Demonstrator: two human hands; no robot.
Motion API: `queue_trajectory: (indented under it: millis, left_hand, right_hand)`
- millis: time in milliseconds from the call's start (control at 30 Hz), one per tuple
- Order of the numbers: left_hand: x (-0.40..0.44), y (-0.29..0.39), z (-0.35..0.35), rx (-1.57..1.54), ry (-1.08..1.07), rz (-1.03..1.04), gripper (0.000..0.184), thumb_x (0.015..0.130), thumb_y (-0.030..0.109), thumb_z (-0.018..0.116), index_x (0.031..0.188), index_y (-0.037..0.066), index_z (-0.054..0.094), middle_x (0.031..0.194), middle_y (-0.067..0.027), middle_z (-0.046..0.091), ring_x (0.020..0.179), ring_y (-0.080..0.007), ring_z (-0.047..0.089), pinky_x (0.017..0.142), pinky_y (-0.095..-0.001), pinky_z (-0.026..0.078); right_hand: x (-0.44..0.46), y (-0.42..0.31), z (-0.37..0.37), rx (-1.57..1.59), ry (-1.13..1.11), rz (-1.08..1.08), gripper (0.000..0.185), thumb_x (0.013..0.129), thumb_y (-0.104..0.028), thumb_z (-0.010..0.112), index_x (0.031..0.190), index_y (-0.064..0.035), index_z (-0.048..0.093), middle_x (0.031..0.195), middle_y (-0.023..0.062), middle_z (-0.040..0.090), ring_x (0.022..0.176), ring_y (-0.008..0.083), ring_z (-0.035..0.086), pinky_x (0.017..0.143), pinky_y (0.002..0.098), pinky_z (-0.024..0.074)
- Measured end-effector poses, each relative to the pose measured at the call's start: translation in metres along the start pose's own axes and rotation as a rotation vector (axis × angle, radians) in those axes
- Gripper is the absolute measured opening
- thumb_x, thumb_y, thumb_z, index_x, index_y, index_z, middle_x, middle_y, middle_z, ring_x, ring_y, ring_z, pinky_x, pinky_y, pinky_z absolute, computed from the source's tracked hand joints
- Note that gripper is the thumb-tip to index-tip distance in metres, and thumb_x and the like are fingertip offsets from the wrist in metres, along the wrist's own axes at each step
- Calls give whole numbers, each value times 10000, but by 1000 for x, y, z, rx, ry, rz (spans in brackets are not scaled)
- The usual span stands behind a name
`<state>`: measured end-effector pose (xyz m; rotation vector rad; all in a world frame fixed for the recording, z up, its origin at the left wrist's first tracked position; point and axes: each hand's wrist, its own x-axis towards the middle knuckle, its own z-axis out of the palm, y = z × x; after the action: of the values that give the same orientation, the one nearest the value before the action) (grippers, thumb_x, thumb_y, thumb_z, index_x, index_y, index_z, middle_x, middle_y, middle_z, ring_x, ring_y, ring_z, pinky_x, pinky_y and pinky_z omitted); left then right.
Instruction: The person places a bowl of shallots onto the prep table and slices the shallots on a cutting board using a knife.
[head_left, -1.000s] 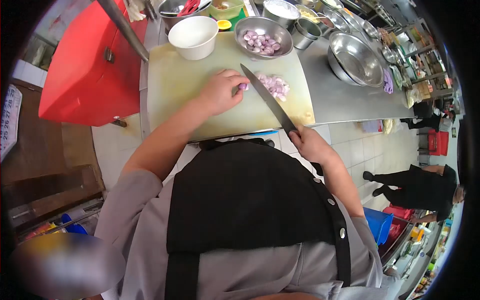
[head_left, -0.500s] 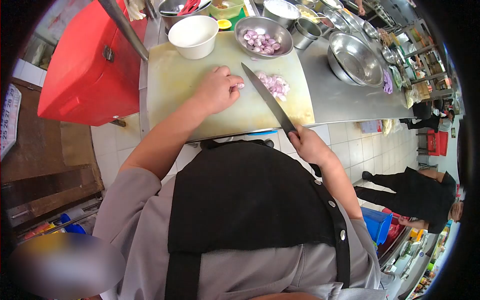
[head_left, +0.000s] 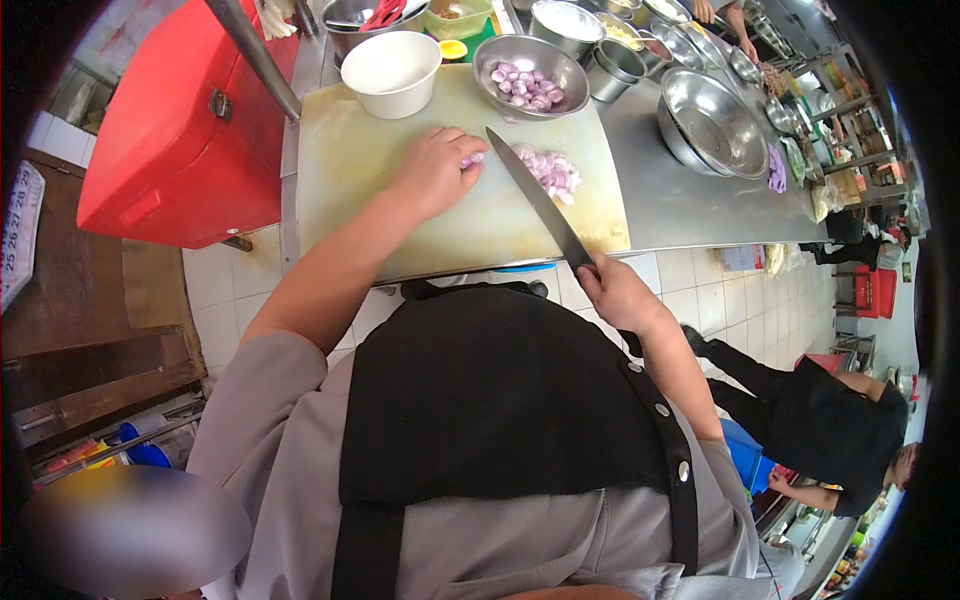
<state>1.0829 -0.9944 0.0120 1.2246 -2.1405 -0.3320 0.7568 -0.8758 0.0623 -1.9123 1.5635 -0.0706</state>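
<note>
On the pale cutting board [head_left: 370, 225], my left hand [head_left: 438, 172] is closed around a small shallot [head_left: 473, 159], which shows between thumb and fingers. My right hand [head_left: 618, 293] grips a large kitchen knife [head_left: 540, 200] by its handle. The blade lies across the board, pointing away from me, its tip near the metal bowl. Just right of the blade is a pile of sliced shallots [head_left: 556, 176]. Peeled shallots [head_left: 522, 88] fill part of the metal bowl [head_left: 574, 98] at the board's far edge. A white bowl [head_left: 390, 85] stands to its left.
A red cooler box [head_left: 180, 130] is at the left beside a metal post [head_left: 257, 60]. Large steel bowls [head_left: 712, 125] and several metal containers line the steel counter [head_left: 650, 200]. A person in black [head_left: 825, 420] is at the right; another person's hands show at the far counter.
My left hand has turned slightly, its fingers now covering more of the shallot. The knife has barely moved. The person in black at the right has shifted, and hands have appeared farther along the counter.
</note>
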Motion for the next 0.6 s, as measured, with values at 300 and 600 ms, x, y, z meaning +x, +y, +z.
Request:
queue_trajectory:
  millis: [300,600]
  left_hand:
    - [-3,11,-3,87,185,12,176,856,176,783,1001,76,773,995,-105,705,1045,-327,644,929,-442,521]
    - [-6,24,21,-60,122,170,129,827,98,767,956,99,757,925,-81,737,890,-323,678,818,-448,551]
  right_hand:
    - [0,4,2,-3,3,-17,308,1064,-262,551,1093,41,590,944,333,690,941,525,655,836,560,521]
    - [-4,-14,-8,-156,-2,28,296,1062,-260,529,1073,28,597,966,298,699,946,502,662,846,570,520]
